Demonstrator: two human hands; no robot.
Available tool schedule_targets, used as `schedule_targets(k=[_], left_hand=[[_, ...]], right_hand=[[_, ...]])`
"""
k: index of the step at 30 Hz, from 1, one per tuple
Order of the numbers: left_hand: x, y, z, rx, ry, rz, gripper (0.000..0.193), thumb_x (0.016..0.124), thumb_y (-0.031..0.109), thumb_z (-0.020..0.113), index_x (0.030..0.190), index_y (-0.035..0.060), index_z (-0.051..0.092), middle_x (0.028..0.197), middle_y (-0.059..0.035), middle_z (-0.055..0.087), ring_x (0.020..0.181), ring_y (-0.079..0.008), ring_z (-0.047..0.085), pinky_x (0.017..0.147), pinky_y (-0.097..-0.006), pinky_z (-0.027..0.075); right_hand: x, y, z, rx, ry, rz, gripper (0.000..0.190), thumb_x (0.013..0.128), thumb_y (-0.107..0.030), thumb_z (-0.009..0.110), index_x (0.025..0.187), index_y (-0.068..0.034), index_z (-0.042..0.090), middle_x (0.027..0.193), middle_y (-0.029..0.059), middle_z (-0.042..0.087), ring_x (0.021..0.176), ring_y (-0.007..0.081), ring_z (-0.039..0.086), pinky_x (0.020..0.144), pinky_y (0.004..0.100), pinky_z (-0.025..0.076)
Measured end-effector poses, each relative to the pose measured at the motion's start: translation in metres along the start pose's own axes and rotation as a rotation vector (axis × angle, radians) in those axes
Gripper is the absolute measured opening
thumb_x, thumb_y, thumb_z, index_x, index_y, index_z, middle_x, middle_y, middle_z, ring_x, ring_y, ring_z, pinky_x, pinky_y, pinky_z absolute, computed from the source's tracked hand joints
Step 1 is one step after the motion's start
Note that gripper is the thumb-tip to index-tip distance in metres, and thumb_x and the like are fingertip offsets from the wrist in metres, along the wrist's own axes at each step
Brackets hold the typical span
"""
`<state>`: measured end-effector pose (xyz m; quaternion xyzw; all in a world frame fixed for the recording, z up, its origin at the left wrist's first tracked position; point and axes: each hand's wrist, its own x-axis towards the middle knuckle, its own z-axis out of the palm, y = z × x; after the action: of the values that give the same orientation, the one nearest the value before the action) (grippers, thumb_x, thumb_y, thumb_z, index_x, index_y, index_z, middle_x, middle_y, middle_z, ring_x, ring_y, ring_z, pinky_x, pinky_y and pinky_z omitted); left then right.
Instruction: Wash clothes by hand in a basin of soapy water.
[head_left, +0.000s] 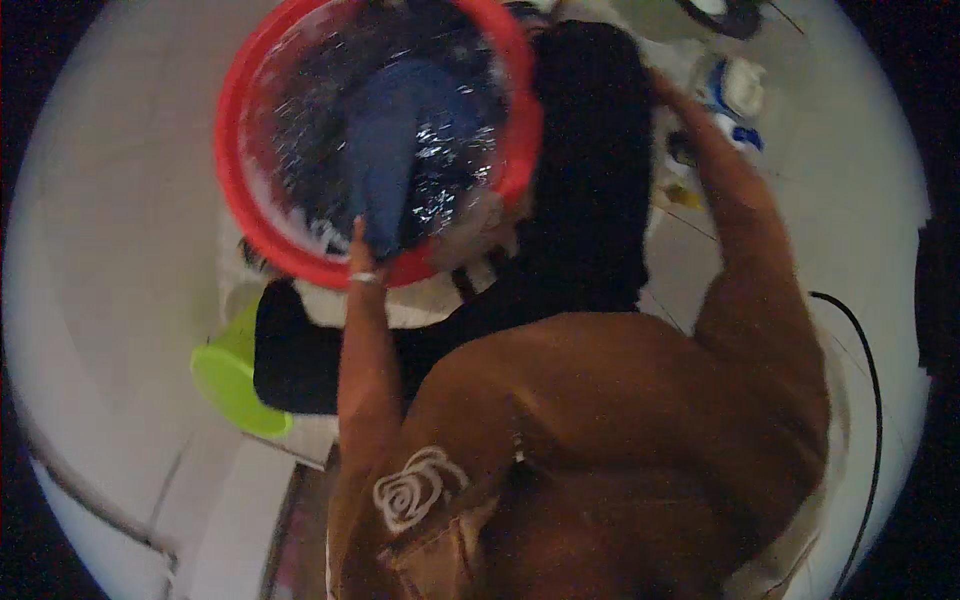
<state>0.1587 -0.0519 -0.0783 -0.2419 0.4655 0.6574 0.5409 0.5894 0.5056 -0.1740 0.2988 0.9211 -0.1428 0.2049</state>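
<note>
Before me stands a round red plastic basin (229, 142) filled with dark, glistening water. My left hand (363, 247) is at its near rim and grips the end of a blue cloth (382, 157), perhaps a garment. The rest of that cloth stretches away across the water. Other dark, wet fabric (315, 105) seems to lie in the basin, but glare blurs it. My right hand (661, 84) is beside my black-clad knee (592, 82); its fingers are largely hidden, and I cannot tell whether they hold anything.
A lime-green plastic bucket (232, 382) lies tilted at left. Right of my knee are a blue-and-white package (735, 86), a small white item with blue (739, 135) and a yellow item (682, 196). A black hose (874, 397) curves over the pale floor at far right.
</note>
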Motion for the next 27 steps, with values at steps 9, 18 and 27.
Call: schedule_targets(k=[9,18,27], left_hand=[[-0.048,-0.005,0.027,0.496,-0.025,0.053,0.046,0.085,0.031,0.053,0.121,0.0053,0.043,0.117,-0.01,0.052,0.105,-0.0269,0.052,0.091,-0.0432,0.04],[-0.047,-0.017,0.07,0.369,0.106,-0.101,0.043,0.081,0.026,0.059,0.117,0.0037,0.046,0.109,-0.0072,0.055,0.098,-0.0218,0.053,0.084,-0.0364,0.043],[-0.044,0.014,0.074,0.287,0.126,0.377,0.02,0.08,0.017,0.056,0.095,0.0038,0.056,0.089,-0.0081,0.061,0.082,-0.0222,0.059,0.076,-0.0366,0.048]], right_hand=[[-0.051,-0.204,0.046,0.421,0.003,0.54,0.054,0.074,-0.044,0.061,0.1,0.003,0.054,0.104,0.0236,0.055,0.099,0.0357,0.054,0.086,0.0428,0.043],[-0.06,-0.156,0.147,0.588,0.079,0.47,0.037,0.079,-0.026,0.053,0.102,0.003,0.053,0.105,0.022,0.055,0.097,0.035,0.054,0.087,0.0436,0.042],[-0.068,-0.119,0.201,0.413,0.184,0.535,0.04,0.081,-0.026,0.053,0.115,-0.005,0.048,0.104,0.0182,0.056,0.092,0.0353,0.055,0.082,0.0425,0.044]])
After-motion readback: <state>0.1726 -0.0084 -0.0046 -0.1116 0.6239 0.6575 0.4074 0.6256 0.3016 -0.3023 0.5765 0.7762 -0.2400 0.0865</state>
